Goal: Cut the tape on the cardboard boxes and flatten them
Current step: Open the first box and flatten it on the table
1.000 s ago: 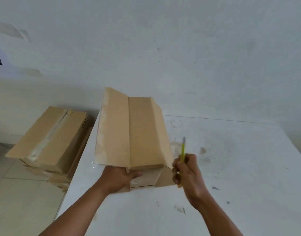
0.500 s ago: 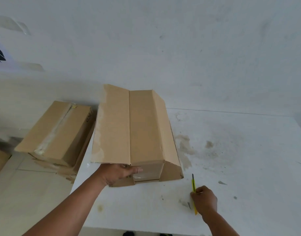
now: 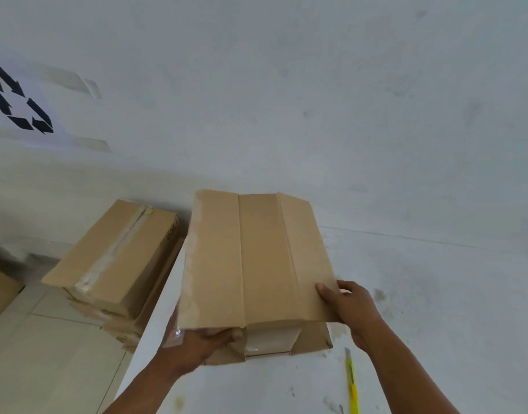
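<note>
A brown cardboard box (image 3: 256, 261) stands on the white table (image 3: 436, 294), its long flaps loose and spread over its top. My left hand (image 3: 197, 345) grips the near left end of the box under the left flap. My right hand (image 3: 346, 306) holds the near right flap by its edge, thumb on top. A yellow utility knife (image 3: 352, 383) lies on the table in front of the box, to the right, free of both hands.
A second box (image 3: 113, 255) with its tape seam intact rests on a stack of flattened cardboard (image 3: 128, 327) on the tiled floor left of the table. A recycling sign (image 3: 20, 100) is taped to the white wall behind.
My right hand set the yellow knife down on the table and moved up to take the box's right flap. My left hand stayed at the box's near left end.
</note>
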The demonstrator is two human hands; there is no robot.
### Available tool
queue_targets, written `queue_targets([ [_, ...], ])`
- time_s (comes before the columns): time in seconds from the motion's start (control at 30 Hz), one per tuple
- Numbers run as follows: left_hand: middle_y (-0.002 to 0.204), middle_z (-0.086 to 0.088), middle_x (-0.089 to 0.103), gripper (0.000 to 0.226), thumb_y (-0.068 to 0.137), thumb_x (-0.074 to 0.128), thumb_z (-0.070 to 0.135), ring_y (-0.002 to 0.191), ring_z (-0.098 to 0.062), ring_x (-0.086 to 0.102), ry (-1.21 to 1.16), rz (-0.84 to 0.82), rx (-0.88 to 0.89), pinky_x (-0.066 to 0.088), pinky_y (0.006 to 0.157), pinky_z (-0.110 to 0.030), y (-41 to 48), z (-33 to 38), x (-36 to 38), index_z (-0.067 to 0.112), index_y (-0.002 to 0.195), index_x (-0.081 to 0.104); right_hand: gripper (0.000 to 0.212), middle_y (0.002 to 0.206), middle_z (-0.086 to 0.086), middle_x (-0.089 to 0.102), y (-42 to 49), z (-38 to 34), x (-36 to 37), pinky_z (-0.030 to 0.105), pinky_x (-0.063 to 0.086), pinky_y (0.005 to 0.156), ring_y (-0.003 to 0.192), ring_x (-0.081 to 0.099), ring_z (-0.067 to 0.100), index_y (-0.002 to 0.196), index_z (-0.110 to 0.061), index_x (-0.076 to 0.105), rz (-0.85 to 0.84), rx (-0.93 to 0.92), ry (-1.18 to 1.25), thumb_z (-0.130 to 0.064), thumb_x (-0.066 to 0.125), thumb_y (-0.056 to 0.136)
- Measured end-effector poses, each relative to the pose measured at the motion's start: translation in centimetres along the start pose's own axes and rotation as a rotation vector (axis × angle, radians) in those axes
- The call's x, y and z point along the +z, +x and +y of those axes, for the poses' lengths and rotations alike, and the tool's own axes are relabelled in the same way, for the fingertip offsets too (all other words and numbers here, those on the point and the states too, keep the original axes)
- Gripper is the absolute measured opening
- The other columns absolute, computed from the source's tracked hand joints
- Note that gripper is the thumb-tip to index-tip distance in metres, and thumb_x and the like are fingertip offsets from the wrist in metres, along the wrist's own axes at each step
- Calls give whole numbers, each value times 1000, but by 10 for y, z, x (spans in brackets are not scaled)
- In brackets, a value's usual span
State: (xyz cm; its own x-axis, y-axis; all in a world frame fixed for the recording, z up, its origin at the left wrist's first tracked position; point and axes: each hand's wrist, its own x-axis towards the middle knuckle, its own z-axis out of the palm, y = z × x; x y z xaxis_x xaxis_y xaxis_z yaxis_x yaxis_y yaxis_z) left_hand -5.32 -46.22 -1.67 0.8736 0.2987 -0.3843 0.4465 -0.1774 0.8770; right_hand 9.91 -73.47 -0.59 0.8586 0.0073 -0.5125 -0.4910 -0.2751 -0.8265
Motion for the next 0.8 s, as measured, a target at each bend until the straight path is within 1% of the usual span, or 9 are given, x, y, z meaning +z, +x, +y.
queue_targets([
  [0.13,108,23,71,84,55,93,52,102,3,65,32,119,176,51,85,-21,-16,-7,-21,46,128,51,58,103,3,67,-7,-9,-3,38,58,80,92,66,20,119,-15,60,116,-77,-126,-38,86,73],
  [0.23,110,20,72,96,58,81,76,100,-3,68,50,67,169,55,90,-34,-23,-4,-32,46,141,42,54,99,1,66,-18,-17,0,29,52,67,88,65,17,116,-16,60,155,-122,-143,-36,86,74],
  [0.3,94,10,73,106,60,68,86,88,-8,69,-26,104,126,54,86,-37,-22,-5,-43,38,149,36,53,98,-2,66,-24,-21,2,30,52,68,87,65,15,117,-17,61,182,-138,-176,-36,85,74],
  [0.37,84,-3,68,98,69,72,75,79,-14,67,-81,211,65,52,78,-32,-17,-7,-51,33,150,36,51,97,-4,66,-32,-27,5,30,52,68,85,64,14,120,-17,61,217,-164,-235,-35,82,77],
  [0.43,103,2,65,90,76,84,43,94,-15,66,87,333,115,53,81,-34,-12,-4,-55,30,151,35,41,94,-5,66,-43,-37,6,27,48,61,82,63,11,122,-17,61,246,-204,-280,-26,73,85],
  [0.53,126,13,51,75,80,83,30,113,-6,53,382,428,365,49,88,-34,-4,14,-52,30,144,45,37,88,-9,65,-63,-55,10,26,44,57,78,62,9,122,-22,60,270,-266,-298,-11,60,86],
  [0.63,130,22,49,59,85,75,39,116,4,51,346,167,563,48,94,-27,0,51,-27,39,139,49,40,88,-14,64,-85,-68,19,20,42,53,73,62,3,120,-27,57,268,-345,-343,-8,58,86],
  [0.7,137,26,44,74,84,75,52,124,8,45,289,-60,520,44,103,-25,1,71,-3,46,147,36,39,88,-16,64,-96,-73,26,14,41,52,71,62,0,121,-29,55,250,-396,-378,-10,59,88],
  [0.8,144,25,36,111,66,74,75,128,-3,43,380,-135,462,44,107,-31,5,89,31,44,155,14,25,90,-14,67,-110,-77,42,9,44,53,75,62,-7,117,-30,61,190,-486,-352,-26,63,92],
])
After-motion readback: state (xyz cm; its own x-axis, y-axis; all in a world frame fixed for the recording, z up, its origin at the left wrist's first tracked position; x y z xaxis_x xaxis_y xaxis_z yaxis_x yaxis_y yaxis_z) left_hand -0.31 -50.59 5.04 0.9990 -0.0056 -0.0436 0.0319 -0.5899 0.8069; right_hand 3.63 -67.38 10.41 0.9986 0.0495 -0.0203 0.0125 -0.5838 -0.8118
